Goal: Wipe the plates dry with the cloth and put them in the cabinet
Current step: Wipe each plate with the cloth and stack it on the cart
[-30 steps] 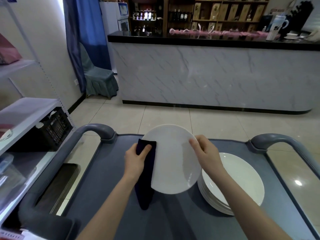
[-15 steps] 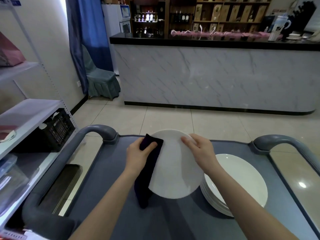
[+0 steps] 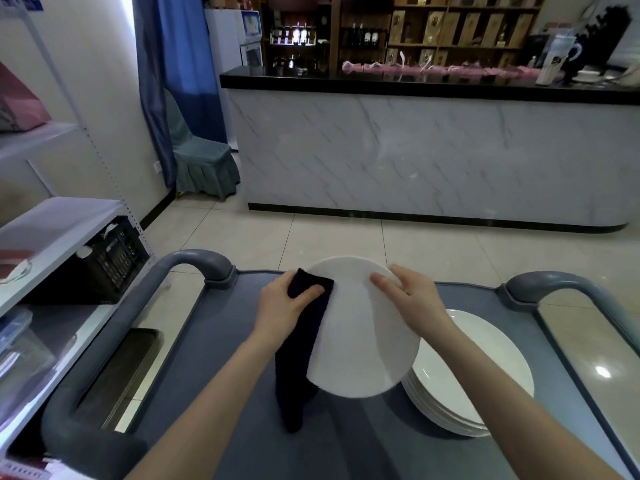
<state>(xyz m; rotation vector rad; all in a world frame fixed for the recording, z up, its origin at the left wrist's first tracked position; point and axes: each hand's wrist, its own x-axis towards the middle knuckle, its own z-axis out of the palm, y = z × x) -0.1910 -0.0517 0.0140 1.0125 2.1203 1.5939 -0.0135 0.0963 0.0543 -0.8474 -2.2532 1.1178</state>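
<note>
The plate [image 3: 360, 334] is held over the bench [image 3: 242, 341], at 9 o'clock of the stack [image 3: 485, 382]. The cloth [image 3: 298, 358], pinched onto the rim by the left hand [image 3: 280, 306], has been advanced from 9 towards 11 o'clock. The 1 o'clock edge is gripped by the right hand [image 3: 412, 303]. Wiping is judged unfinished.
</note>
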